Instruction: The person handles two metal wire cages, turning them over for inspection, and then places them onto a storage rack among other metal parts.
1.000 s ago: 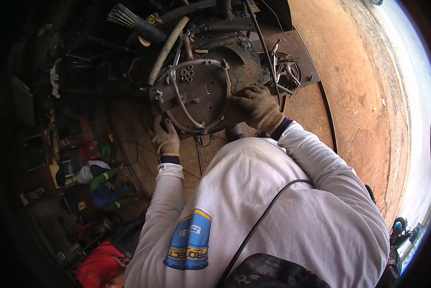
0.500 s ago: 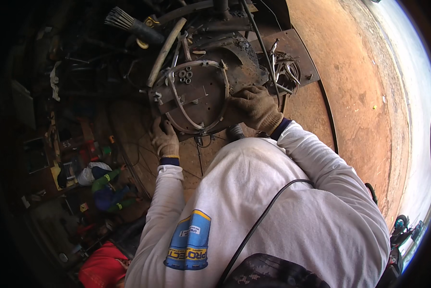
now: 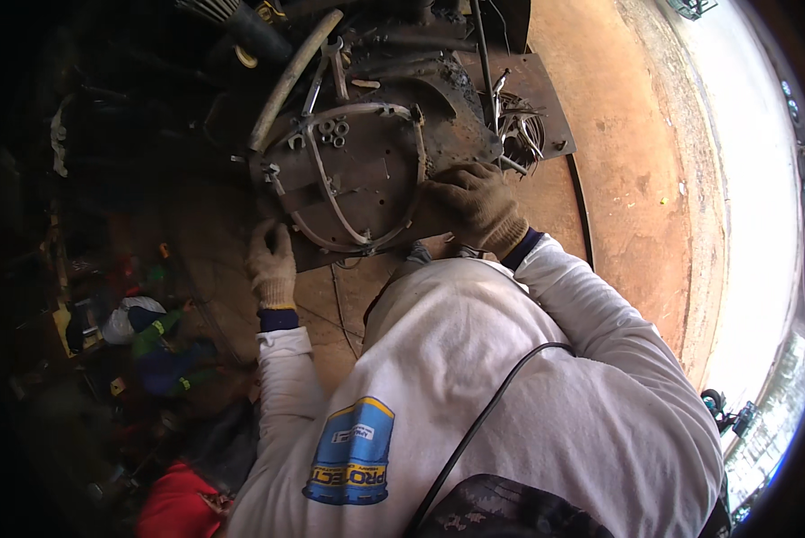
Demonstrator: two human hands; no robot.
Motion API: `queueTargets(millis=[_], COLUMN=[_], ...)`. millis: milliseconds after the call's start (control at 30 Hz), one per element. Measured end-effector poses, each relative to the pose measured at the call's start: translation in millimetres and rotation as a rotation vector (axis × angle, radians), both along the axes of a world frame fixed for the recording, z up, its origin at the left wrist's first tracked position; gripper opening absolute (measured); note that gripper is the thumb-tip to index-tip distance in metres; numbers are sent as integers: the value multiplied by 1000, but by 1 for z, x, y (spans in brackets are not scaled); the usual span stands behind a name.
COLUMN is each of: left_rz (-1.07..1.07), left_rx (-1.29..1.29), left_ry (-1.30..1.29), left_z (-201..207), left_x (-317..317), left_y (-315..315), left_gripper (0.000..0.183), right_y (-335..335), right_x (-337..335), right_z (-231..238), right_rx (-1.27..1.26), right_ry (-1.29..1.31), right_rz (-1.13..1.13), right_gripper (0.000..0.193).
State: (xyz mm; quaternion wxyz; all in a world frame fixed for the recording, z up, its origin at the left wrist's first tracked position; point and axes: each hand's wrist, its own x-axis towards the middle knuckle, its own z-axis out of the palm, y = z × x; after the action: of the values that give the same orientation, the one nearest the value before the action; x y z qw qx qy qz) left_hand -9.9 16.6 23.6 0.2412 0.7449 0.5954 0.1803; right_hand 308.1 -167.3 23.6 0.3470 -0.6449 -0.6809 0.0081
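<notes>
Both my hands wear brown knit gloves. My left hand point(image 3: 270, 264) is at the near left edge of a dark metal plate point(image 3: 366, 188), its thumb and finger apart and nothing visible between them. At the plate's right side, my right hand point(image 3: 480, 208) is closed, fingertips bunched beside a metal ring point(image 3: 420, 148); what they grip is hidden. The ring is bent from thin bar and lies on the plate. A curved bar point(image 3: 320, 179) crosses inside it. Several hex nuts point(image 3: 335, 133) sit in the ring's far left part.
Beyond the plate lie a wooden stick point(image 3: 295, 79), an open-ended wrench point(image 3: 338, 72) and a bristle brush point(image 3: 232, 22). A wire coil point(image 3: 521, 133) rests on a metal sheet at right. A cable point(image 3: 483, 394) crosses my shirt. Another person point(image 3: 165, 345) crouches at left; someone in red point(image 3: 180, 504) is nearer.
My left hand has shifted left and nearer along the plate's edge, and its finger and thumb have spread. My right hand remains beside the ring. The view has swung slightly.
</notes>
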Motion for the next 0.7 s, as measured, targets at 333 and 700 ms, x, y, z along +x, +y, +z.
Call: queueTargets(millis=[333,700], left_rz=[84,99], left_rx=[-165,-354], left_ry=[45,18], left_z=[-26,-11], left_x=[-13,-8], left_y=[23,25], left_gripper=[67,76], right_y=[8,8], right_x=[-8,-15], right_z=[7,2], right_rx=[-69,-177], right_ry=[-29,-132], right_rz=[-14,-101], right_gripper=[41,39])
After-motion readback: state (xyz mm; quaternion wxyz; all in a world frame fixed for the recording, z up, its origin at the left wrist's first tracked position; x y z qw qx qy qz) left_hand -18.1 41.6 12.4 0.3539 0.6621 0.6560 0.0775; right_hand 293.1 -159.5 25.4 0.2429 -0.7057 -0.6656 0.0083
